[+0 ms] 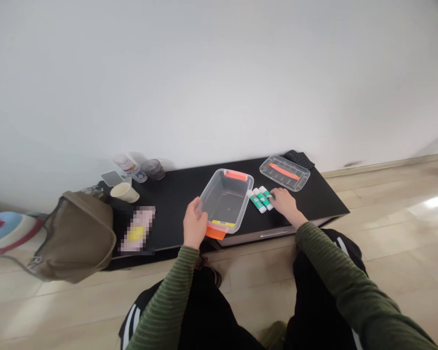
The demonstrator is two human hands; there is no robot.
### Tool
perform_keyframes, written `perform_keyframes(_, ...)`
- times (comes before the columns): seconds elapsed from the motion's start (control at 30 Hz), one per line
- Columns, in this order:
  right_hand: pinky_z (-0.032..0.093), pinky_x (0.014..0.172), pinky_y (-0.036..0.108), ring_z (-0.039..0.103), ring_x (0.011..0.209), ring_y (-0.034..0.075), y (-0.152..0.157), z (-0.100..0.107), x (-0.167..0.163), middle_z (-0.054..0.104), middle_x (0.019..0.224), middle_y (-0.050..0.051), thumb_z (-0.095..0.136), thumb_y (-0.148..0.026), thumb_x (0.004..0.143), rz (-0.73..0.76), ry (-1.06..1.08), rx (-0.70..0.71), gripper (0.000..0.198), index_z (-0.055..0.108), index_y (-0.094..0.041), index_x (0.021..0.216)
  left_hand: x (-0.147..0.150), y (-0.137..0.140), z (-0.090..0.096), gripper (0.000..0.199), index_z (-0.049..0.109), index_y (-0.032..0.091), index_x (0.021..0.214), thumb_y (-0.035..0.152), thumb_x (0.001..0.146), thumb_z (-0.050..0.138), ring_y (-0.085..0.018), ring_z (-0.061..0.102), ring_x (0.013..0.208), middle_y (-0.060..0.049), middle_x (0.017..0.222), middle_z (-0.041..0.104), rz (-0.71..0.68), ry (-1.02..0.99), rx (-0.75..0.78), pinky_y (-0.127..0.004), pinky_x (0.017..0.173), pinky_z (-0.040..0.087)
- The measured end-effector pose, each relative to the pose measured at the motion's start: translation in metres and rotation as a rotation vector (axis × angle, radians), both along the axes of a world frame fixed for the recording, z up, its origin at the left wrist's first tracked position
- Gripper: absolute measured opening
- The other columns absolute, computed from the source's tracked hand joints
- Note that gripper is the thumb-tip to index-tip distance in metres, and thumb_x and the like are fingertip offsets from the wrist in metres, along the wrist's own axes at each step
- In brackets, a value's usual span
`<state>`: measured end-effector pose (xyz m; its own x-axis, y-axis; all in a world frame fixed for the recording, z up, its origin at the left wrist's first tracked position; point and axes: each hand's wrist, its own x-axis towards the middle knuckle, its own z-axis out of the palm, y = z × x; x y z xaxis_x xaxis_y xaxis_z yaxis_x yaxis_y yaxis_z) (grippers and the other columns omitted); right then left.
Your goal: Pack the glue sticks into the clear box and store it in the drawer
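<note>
My left hand (pixel 196 224) grips the left rim of a clear plastic box (pixel 245 214) with orange latches. The box has no lid on and stands tilted in view on the black cabinet top, with a yellow label inside its near end. Right beside it lie three green-and-white glue sticks (pixel 257 201), side by side. The fingers of my right hand (pixel 285 203) are curled on the rightmost glue stick (pixel 265 191), partly hiding its edge. Behind that hand lies the clear lid (pixel 302 178) with an orange handle.
The low black cabinet (pixel 175 194) stands against a white wall. On its left are a paper cup (pixel 124 193), a spray bottle (pixel 129 167), a dark glass (pixel 153 169), a blurred-out packet (pixel 138 228) and a brown bag (pixel 73 238). A dark dotted item (pixel 301 158) lies behind the lid.
</note>
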<state>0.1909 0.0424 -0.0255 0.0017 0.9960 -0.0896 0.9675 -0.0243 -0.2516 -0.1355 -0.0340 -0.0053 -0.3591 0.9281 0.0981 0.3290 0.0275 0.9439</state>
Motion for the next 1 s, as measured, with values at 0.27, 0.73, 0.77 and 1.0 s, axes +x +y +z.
perform_keyframes(0.27,0.046,0.084,0.032,0.055,0.117,0.027,0.006,-0.008,0.006,0.063,0.12,0.015,0.049,-0.037,0.097,-0.067,-0.012,-0.05,0.033,0.064,-0.018,0.12,0.012,0.005,0.005,0.062,0.049,0.013,0.139,0.007,0.077,0.056,-0.027,0.052,0.135,-0.017,0.145,0.053,-0.017,0.111,-0.037,-0.045,0.118,0.037)
perform_keyframes(0.73,0.044,0.092,0.035,0.058,0.108,0.025,-0.024,0.057,-0.018,0.064,0.118,0.015,0.042,-0.031,0.098,0.005,0.38,0.384,0.038,0.059,-0.015,0.128,0.017,0.009,0.004,0.064,0.051,0.013,0.137,0.004,0.074,0.056,-0.029,0.057,0.129,-0.018,0.141,0.055,-0.004,0.107,-0.006,-0.046,0.114,0.041)
perform_keyframes(0.77,0.045,0.092,0.035,0.057,0.108,0.025,-0.029,0.07,-0.028,0.064,0.118,0.014,0.043,-0.03,0.098,0.103,0.38,0.394,0.037,0.059,-0.016,0.128,0.018,0.009,0.005,0.064,0.051,0.014,0.137,0.004,0.073,0.056,-0.028,0.058,0.128,-0.017,0.14,0.055,-0.003,0.096,0.0,-0.046,0.114,0.042)
perform_keyframes(1.0,0.047,0.095,0.037,0.053,0.118,0.028,-0.031,0.104,-0.114,0.062,0.12,0.016,0.053,-0.026,0.095,0.533,0.028,0.18,0.028,0.063,-0.014,0.118,0.023,0.008,0.007,0.062,0.049,0.01,0.137,0.003,0.075,0.051,-0.028,0.062,0.123,-0.02,0.141,0.053,-0.003,0.071,0.003,-0.045,0.11,0.046)
